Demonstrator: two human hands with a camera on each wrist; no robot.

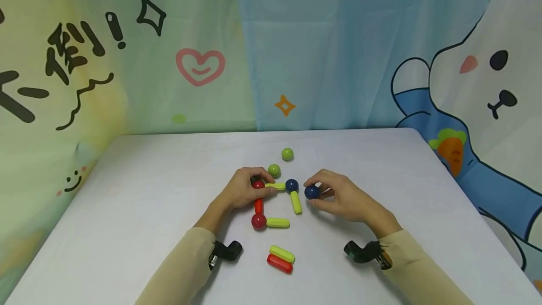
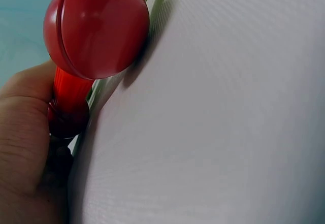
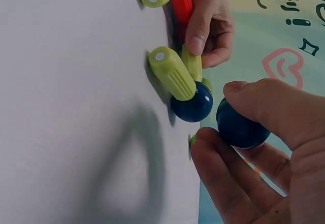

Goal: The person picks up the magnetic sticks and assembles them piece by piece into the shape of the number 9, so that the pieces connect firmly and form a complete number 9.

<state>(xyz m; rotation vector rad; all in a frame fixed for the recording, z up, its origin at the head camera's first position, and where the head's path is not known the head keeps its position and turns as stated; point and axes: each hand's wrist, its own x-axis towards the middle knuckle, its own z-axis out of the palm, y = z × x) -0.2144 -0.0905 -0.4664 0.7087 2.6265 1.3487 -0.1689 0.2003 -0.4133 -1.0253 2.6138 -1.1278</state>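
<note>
1. Pinching a loose dark blue ball (image 1: 312,192) between thumb and curled fingers, the person's right hand (image 1: 343,196) holds it just beside the figure laid out on the white table (image 1: 127,211), close to but apart from the joint blue ball (image 1: 291,185).
2. Meanwhile the left hand (image 1: 241,191) curls its fingers round the upper red ball (image 1: 258,184) at the figure's left corner and steadies it against the tabletop.
3. From that corner a red rod (image 1: 258,205) runs down to the lower red ball (image 1: 259,221), where a green rod (image 1: 277,223) points right; another green rod (image 1: 276,186) links the gripped corner to the joint blue ball, and a third (image 1: 296,202) hangs down from that joint.
4. Two green balls (image 1: 274,170) (image 1: 287,154) lie apart behind the figure, and a spare green rod (image 1: 282,253) and spare red rod (image 1: 279,263) lie side by side near the front edge.
5. To my eye the step in hand is adding the held ball to the figure, though which rod end it is meant for I cannot tell.
6. The next move, I judge, calls for a slow approach to a free rod end while the left hand keeps its grip, since a nudge could swing the joined pieces out of line.
</note>
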